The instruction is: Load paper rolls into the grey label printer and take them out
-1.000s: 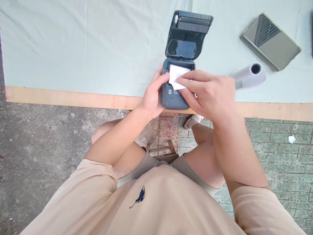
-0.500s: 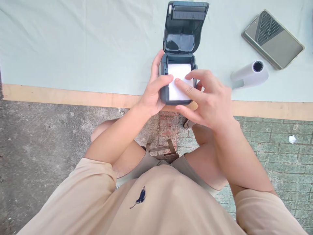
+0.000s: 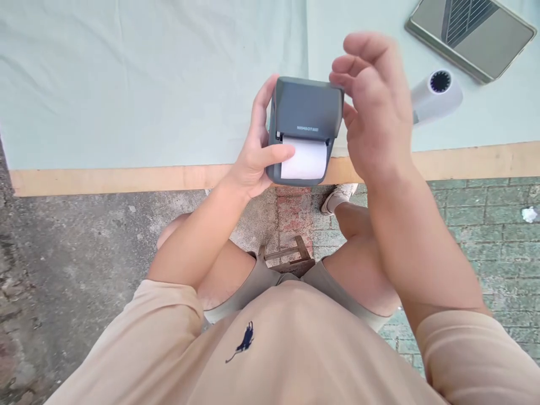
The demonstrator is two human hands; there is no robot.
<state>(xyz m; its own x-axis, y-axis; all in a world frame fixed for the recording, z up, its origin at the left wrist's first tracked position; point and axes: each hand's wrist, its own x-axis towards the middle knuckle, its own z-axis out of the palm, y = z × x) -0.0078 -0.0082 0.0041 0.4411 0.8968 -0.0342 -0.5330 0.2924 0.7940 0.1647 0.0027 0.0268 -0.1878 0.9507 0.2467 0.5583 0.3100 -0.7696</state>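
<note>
In the head view, we take the small grey printer [image 3: 306, 121] as our landmark; it sits at the near edge of the table [image 3: 126, 84], which is covered by a pale cloth, with a bare wooden strip along the front. The printer's lid is down, and a strip of white paper [image 3: 304, 159] comes out of the slot below the lid, lying over the printer's front face.

Our left hand [image 3: 257, 152] grips the printer's left side: the fingers reach up along that side and the thumb presses across onto the left edge of the paper. Our right hand [image 3: 373, 107] hovers just right of the printer, fingers loosely curled and spread, holding nothing; its fingertips lie close to the lid's upper right corner, and we cannot tell whether they touch it.

Right of the printer, partly behind the right hand, lies a white paper roll [image 3: 436, 95] with a dark core. Further right and beyond the printer, a flat tablet [image 3: 472, 28] rests on the cloth.
</note>
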